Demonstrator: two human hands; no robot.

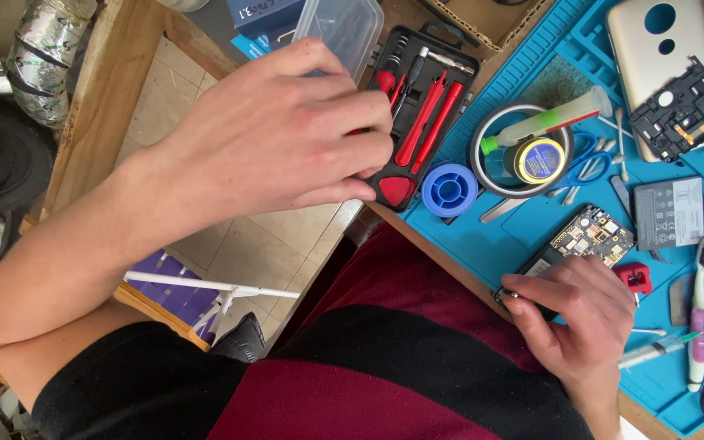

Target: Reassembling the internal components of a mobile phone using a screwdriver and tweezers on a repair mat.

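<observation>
Reaching into the black tool case (421, 106) at the left edge of the blue mat (499, 236) — left hand (287, 130), fingers curled on its red tools; right hand (576, 314) at the near edge — pinching a dark phone part (531, 269), circuit board (592, 235) just beyond.

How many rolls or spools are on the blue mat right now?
3: a small blue spool by the tool case, a large tape ring right of it, and a dark roll inside that ring. More may be hidden.
</observation>
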